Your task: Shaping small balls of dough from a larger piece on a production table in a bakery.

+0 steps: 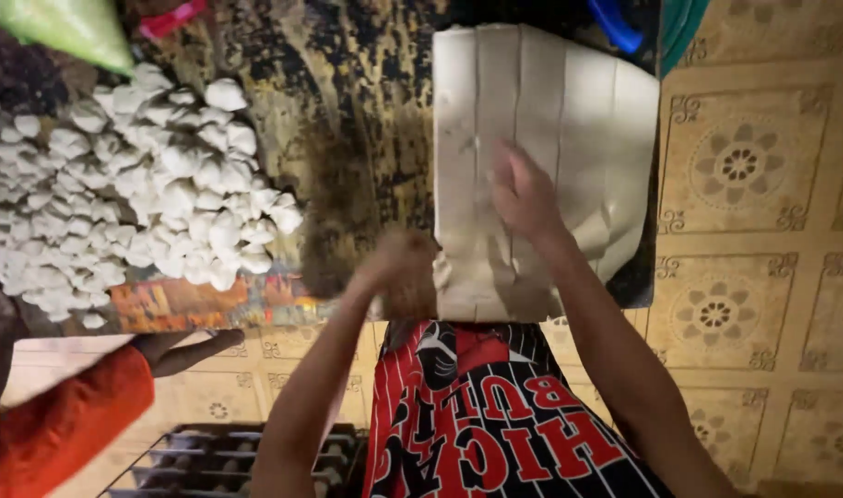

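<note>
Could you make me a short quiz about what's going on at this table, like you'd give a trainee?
1. True or false: the right hand rests on the scored dough slab.
2. Where does the pile of small dough pieces lie? A) left of the slab B) on the floor C) on the slab
3. What colour is the other person's sleeve at lower left?

Key: 1 true; 2 A; 3 orange-red. The left hand is blurred at the slab's near corner.
</note>
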